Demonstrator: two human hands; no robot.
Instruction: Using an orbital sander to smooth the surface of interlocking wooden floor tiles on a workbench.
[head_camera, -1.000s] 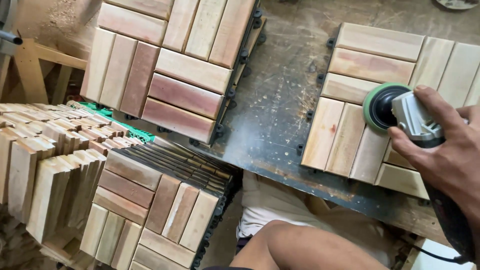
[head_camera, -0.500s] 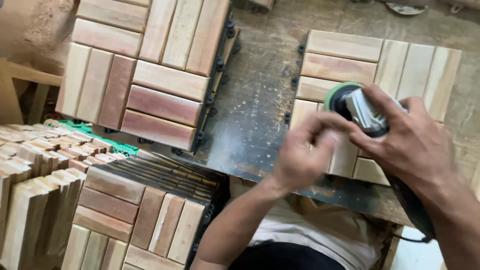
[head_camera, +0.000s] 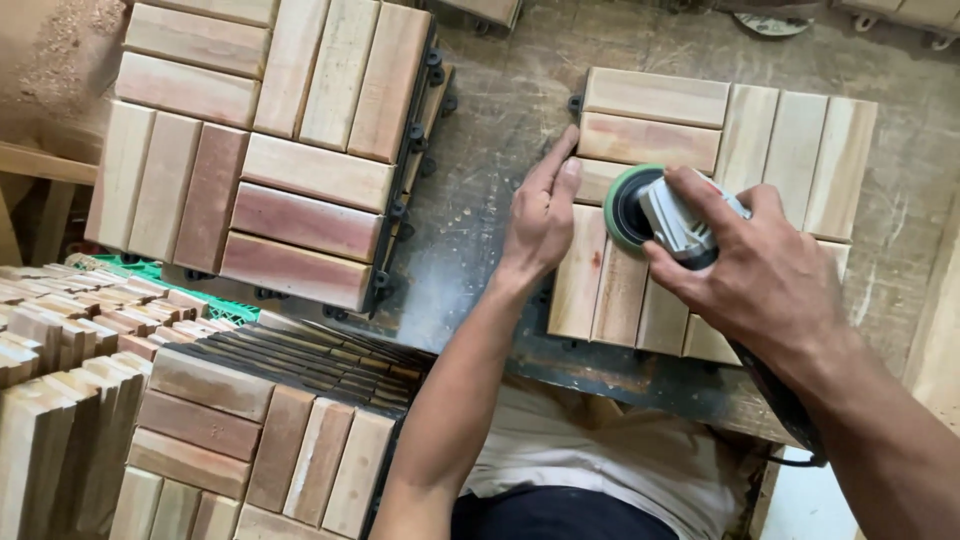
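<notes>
Sanding the wooden slat tile, center-right of frame on the counter. Right hand has fingers wrapped tight round the sander; left hand lies flat, fingers open, on the tile's left edge. I'd keep the pad flat w/ light pressure, imo. Tile's pale, pinkish streaks, black plastic backing.

Both bare hands working low over the bench

The left hand is lying flat, palm down, its fingers stretching forward, bare forearm reaching up from below. The right hand is curling its fingers in a downward grip, wrist angling in from the lower right.
</notes>
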